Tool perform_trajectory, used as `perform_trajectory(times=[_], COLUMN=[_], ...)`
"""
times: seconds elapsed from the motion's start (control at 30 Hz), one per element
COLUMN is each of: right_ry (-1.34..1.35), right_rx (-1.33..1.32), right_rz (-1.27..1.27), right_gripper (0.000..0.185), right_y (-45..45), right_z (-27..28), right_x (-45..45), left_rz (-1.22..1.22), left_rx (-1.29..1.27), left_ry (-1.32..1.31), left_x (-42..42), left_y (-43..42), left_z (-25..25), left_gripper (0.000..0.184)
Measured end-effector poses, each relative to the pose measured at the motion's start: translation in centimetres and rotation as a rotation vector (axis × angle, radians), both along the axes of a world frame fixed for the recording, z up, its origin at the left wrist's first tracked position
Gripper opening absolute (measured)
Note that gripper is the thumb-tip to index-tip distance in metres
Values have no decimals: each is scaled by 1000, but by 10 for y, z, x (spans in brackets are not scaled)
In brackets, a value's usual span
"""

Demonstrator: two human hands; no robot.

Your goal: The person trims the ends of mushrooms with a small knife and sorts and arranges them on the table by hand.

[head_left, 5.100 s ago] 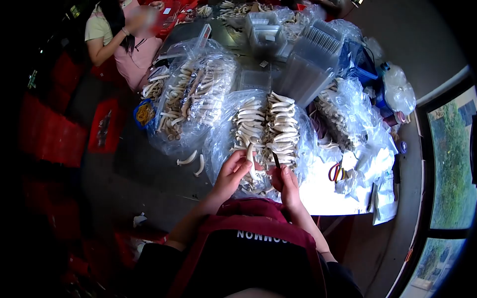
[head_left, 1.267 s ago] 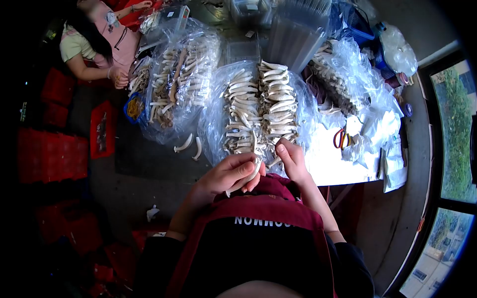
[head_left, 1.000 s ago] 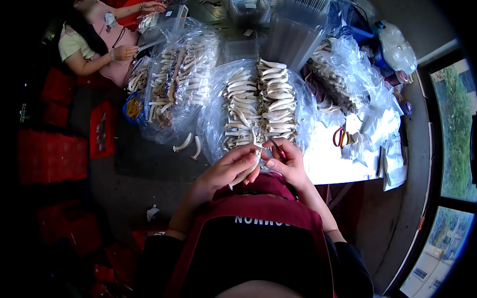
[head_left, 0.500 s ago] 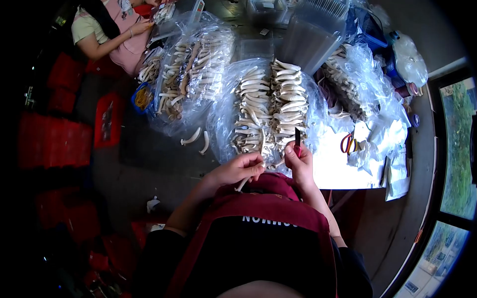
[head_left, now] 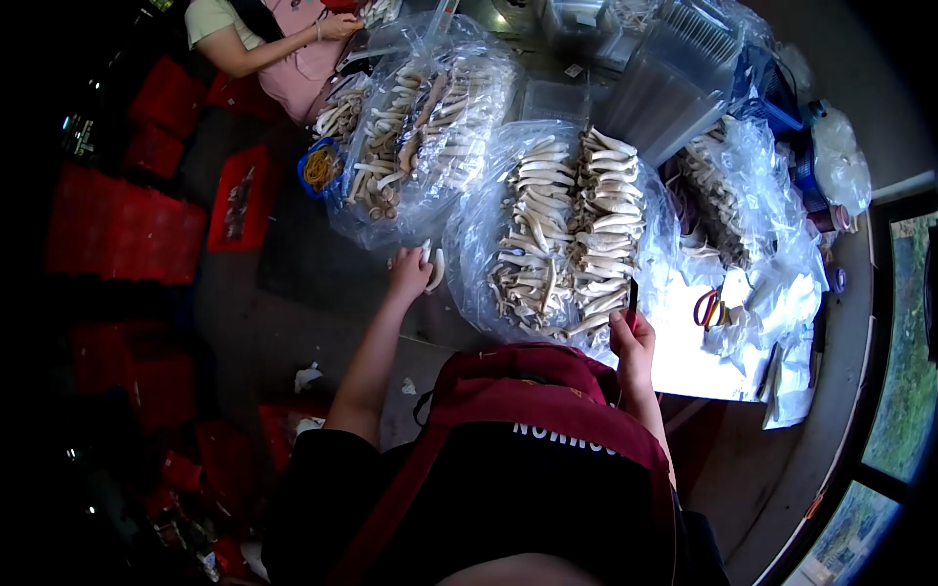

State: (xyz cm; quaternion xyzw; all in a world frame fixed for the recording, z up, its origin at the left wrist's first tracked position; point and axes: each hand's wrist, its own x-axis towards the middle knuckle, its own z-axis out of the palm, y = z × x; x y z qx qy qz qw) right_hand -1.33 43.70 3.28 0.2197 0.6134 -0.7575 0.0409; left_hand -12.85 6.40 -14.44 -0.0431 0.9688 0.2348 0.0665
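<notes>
My left hand (head_left: 408, 273) is stretched out to the left over the dark table, fingers bent around a pale, long-stemmed mushroom (head_left: 425, 252) that they partly hide. Just right of those fingers lies another loose mushroom (head_left: 437, 271). My right hand (head_left: 635, 350) grips a small knife (head_left: 633, 296) by its red handle, the dark blade pointing up and away from me. Right beyond that knife, two rows of mushrooms (head_left: 608, 220) lie on a clear plastic bag (head_left: 479, 230).
Another bag of mushrooms (head_left: 469, 107) lies to the left, near a blue basket of rubber bands (head_left: 319, 168). Scissors (head_left: 710, 309) rest at right by crumpled plastic. Stacked clear trays (head_left: 674, 83) stand behind. Across the table, a person in a pink apron (head_left: 298, 63) handles mushrooms.
My left hand has moved from in front of my apron out to the loose mushrooms at left. The right hand still holds the knife, close to the mushroom rows. The view has shifted.
</notes>
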Motion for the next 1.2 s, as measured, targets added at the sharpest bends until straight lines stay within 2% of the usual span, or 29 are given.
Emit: perform_trajectory(times=[0.03,0.07,0.13,0.17,0.23,0.47,0.57,0.63,0.67,0.73,0.77,0.83,0.9,0.93,0.97,1.03,1.07,1.1,1.13,1.2], right_ry=[4,1,-3,-8,-22,-18,-19,-26,-22,-20,-27,-33,-9,11,-1,85,36,50,66,56], right_rx=[7,22,16,9,14,33,25,23,27,34,24,17,-28,-30,-96,-38,11,120,123,126], right_rz=[17,17,10,8,8,27,22,16,-10,-38,-31,-28,-26,-32,-91,-99,-121,-134,-129,-130], right_gripper=[23,24,23,23,22,19,17,16,15,15,15,16,15,19,24,28,27,15,11,23], right_y=[-1,-1,-1,-1,-1,-6,-4,-3,-4,-5,-5,-4,0,2,4,10,13,12,14,19], right_z=[0,2,2,2,1,0,-3,-2,1,5,7,6,-2,-3,-6,-13,-10,-6,-2,1], right_x=[-1,-2,-2,-2,-1,-4,-4,-5,-6,-9,-10,-11,-10,-9,-6,-1,2,2,2,5], left_rz=[-10,-14,63,62,48,-25,-63,-56,-63,-245,-247,-467,-607,-669,-685,-723,-740,-720,-701,-704], left_rx=[-147,-145,-217,-216,-328,-301,-351,-277,-275,-82,-80,131,1,29,28,170,178,229,280,236], left_ry=[0,3,58,57,41,-162,-144,47,46,246,245,150,99,135,192,230,233,212,190,235], left_x=[0,1,6,6,9,7,6,5,1,-15,-22,-35,-41,-45,-48,-62,-68,-73,-77,-81], left_y=[9,18,34,34,32,28,31,43,51,73,86,118,153,168,185,215,230,244,257,281], left_z=[10,21,49,46,35,26,34,42,46,51,50,48,54,59,61,51,48,50,52,57], left_gripper=[50,50,70,70,81,86,85,78,78,66,66,54,46,42,41,40,40,40,39,39])
